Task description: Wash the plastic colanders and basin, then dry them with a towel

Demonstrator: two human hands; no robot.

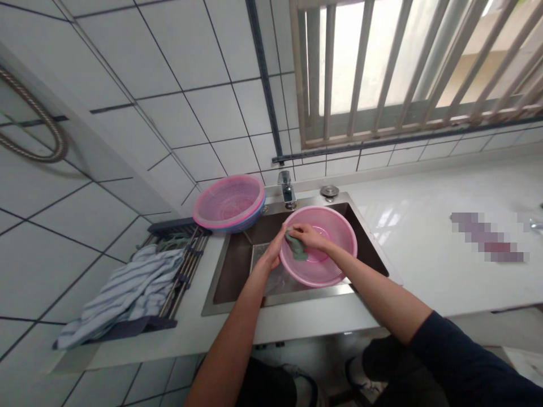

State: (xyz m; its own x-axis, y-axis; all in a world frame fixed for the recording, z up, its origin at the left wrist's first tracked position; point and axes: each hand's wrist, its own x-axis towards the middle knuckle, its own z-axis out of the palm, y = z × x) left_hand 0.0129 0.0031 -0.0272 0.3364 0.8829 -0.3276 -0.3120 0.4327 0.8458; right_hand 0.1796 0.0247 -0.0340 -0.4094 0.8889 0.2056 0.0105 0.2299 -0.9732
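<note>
A round pink basin [339, 226] rests tilted over the right part of the metal sink [237, 277]. My left hand [275, 249] grips the basin's left rim from outside, its thumb side by the edge. My right hand [309, 235] reaches inside and presses a green cloth [297, 250] against the inner left wall. The fingers are closed around the cloth's upper end, and its lower part hangs down the wall. Behind the basin stands the chrome faucet [287, 189].
A pink colander [231, 200] nested with a blue basin [241, 226] leans at the sink's back left corner. Left of it, a striped towel [136, 282] lies on a folding rack [186, 277]. A drain strainer [330, 192] sits behind the sink; white counter [416, 226] extends right.
</note>
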